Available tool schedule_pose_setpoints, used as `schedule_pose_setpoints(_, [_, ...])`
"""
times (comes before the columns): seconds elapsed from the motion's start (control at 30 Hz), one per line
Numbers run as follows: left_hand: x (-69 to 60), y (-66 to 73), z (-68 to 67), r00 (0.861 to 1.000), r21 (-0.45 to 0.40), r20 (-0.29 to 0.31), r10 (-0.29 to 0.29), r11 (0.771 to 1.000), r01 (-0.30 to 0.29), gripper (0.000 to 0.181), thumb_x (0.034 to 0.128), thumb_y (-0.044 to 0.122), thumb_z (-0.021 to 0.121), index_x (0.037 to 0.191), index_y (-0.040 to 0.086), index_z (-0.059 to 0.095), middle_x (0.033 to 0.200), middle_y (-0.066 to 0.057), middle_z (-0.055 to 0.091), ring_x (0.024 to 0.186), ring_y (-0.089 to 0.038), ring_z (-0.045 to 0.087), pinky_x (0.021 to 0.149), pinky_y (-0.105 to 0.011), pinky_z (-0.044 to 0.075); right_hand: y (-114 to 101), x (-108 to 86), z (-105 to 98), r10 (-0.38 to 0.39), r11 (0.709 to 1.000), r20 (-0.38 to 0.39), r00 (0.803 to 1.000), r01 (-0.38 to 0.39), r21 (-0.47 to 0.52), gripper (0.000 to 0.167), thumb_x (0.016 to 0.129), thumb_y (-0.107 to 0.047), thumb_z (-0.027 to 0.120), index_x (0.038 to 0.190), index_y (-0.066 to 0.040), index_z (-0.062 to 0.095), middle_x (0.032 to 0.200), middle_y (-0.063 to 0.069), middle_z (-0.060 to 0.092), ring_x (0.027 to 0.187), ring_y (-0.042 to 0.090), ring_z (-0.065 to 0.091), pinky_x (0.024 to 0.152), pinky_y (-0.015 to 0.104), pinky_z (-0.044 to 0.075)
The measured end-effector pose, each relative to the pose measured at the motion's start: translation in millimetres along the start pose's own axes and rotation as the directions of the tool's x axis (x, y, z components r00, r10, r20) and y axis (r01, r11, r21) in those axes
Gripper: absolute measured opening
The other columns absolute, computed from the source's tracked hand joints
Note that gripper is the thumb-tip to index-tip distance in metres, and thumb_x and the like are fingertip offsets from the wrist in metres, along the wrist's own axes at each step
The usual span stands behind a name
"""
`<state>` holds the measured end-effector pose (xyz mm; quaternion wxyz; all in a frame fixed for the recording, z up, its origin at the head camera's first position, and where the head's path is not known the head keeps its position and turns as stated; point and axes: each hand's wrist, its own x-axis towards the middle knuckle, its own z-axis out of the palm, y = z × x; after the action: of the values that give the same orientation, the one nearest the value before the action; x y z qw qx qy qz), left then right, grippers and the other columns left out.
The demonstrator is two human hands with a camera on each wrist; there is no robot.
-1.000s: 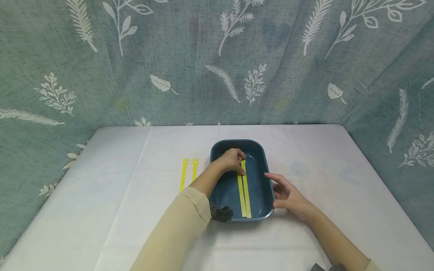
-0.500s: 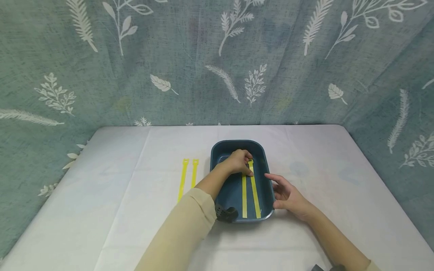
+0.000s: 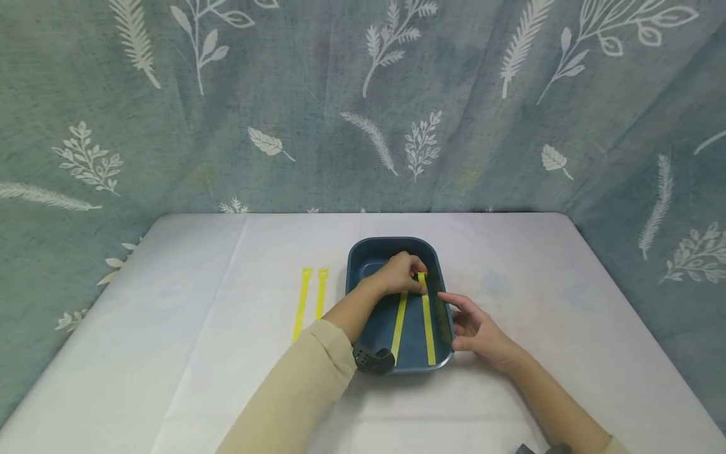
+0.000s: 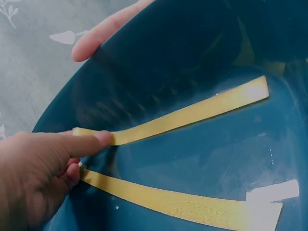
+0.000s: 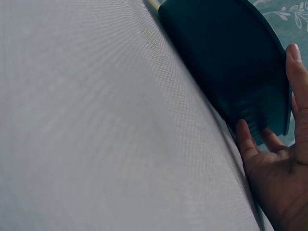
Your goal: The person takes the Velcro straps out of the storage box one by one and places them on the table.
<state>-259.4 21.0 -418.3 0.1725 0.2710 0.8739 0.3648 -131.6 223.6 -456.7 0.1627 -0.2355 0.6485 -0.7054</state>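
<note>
Inside a dark blue tray (image 3: pixel 413 334) lie two yellow hook-and-loop cable straps with slotted heads. My left hand (image 3: pixel 395 275) reaches in and pinches the right-hand strap (image 4: pixel 192 114) near its head, the thumb on top in the left wrist view. The other strap (image 4: pixel 183 199) runs under the curled fingers, its head hidden by the hand; whether they grip it I cannot tell. Against the tray's right outer wall, my right hand (image 3: pixel 479 332) rests with fingers spread, its index fingertip at the rim in the right wrist view.
Two more yellow straps (image 3: pixel 301 304) lie side by side on the white-clothed table (image 3: pixel 227 366), left of the tray, partly covered by the left sleeve (image 3: pixel 295 384). A patterned green-blue curtain (image 3: pixel 317 75) hangs behind the table.
Left hand has shifted right inside the tray with the strap it pinches, so the two straps are now farther apart. The right hand stays at the tray's side. The head view tilts slightly.
</note>
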Motion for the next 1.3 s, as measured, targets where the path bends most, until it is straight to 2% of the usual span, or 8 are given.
schedule_pose_setpoints(0.17, [-2.7,-1.6,0.1,1.0,-0.148,-0.03,-0.003,0.989,-0.002,0.03,0.0821,0.01,0.073,0.109,0.002,0.065,0.097,-0.009,0.063,0.082,-0.014,0.057,0.073,-0.022,0.05,3.3,-0.7,1.4,0.01,1.0,-0.016,1.0,-0.01,0.003,0.077,0.084,-0.013,0.072,0.146,-0.005,0.026,0.144,0.023,0.025,0.112,0.022,0.049,0.089,0.025,0.05])
schedule_pose_setpoints(0.3, [-5.9,-1.5,-0.3,0.997,-0.353,0.011,-0.075,0.933,0.074,0.033,0.0855,0.004,0.068,0.117,0.0,0.059,0.094,-0.011,0.062,0.077,-0.016,0.063,0.072,-0.028,0.056,4.2,0.2,1.9,0.025,1.0,-0.018,1.0,-0.025,0.006,0.078,0.084,-0.014,0.072,0.147,-0.005,0.026,0.146,0.023,0.024,0.114,0.023,0.048,0.09,0.025,0.049])
schedule_pose_setpoints(0.4, [-7.8,-0.3,-1.3,0.993,-0.456,0.034,-0.116,0.882,0.118,0.04,0.0859,0.0,0.066,0.124,0.0,0.055,0.087,-0.013,0.062,0.071,-0.019,0.066,0.069,-0.032,0.057,3.9,1.2,2.5,0.035,0.999,-0.018,0.999,-0.035,0.0,0.08,0.084,-0.015,0.072,0.147,-0.004,0.024,0.148,0.024,0.022,0.116,0.024,0.047,0.09,0.026,0.049])
schedule_pose_setpoints(0.53, [-9.6,6.6,-4.8,0.995,-0.489,0.02,-0.101,0.867,0.098,0.045,0.0861,-0.001,0.065,0.129,0.001,0.053,0.085,-0.012,0.062,0.07,-0.019,0.066,0.07,-0.034,0.057,4.0,0.3,1.4,0.021,1.0,-0.025,0.999,-0.021,-0.021,0.081,0.083,-0.019,0.073,0.146,-0.003,0.025,0.149,0.023,0.019,0.118,0.019,0.047,0.092,0.024,0.048])
schedule_pose_setpoints(0.77, [-7.4,8.3,-5.1,0.999,-0.498,-0.04,-0.032,0.867,0.008,0.048,0.0897,0.003,0.062,0.136,0.005,0.05,0.091,-0.009,0.057,0.078,-0.013,0.064,0.069,-0.033,0.057,6.8,-2.3,1.0,0.009,1.0,-0.035,0.999,-0.009,-0.001,0.079,0.083,-0.02,0.074,0.146,-0.008,0.029,0.149,0.014,0.025,0.119,0.017,0.049,0.094,0.026,0.047])
schedule_pose_setpoints(1.0, [-8.8,12.1,-7.5,0.995,-0.508,-0.083,0.063,0.856,-0.097,0.05,0.0932,0.006,0.058,0.141,0.008,0.045,0.121,-0.014,0.062,0.093,-0.014,0.064,0.076,-0.028,0.056,6.1,-1.7,1.7,-0.001,1.0,-0.037,0.999,0.001,-0.012,0.077,0.082,-0.022,0.074,0.145,-0.009,0.031,0.144,0.006,0.032,0.117,0.018,0.049,0.093,0.025,0.047])
schedule_pose_setpoints(1.17, [-9.0,13.6,-9.2,0.988,-0.554,-0.128,0.09,0.819,-0.146,0.061,0.0863,-0.003,0.064,0.142,0.007,0.042,0.133,-0.017,0.055,0.098,-0.02,0.065,0.083,-0.029,0.054,3.2,-0.3,2.0,0.026,0.998,-0.057,0.998,-0.029,-0.06,0.078,0.082,-0.021,0.075,0.145,-0.009,0.032,0.149,0.012,0.026,0.118,0.022,0.045,0.094,0.023,0.046])
schedule_pose_setpoints(1.3, [-8.3,15.4,-10.5,0.985,-0.61,-0.143,0.098,0.775,-0.166,0.07,0.0814,-0.009,0.067,0.144,0.008,0.039,0.134,-0.014,0.054,0.101,-0.023,0.066,0.083,-0.032,0.054,0.3,0.4,0.8,0.049,0.995,-0.076,0.996,-0.055,-0.079,0.078,0.081,-0.021,0.076,0.145,-0.01,0.032,0.151,0.016,0.02,0.122,0.028,0.039,0.094,0.022,0.045])
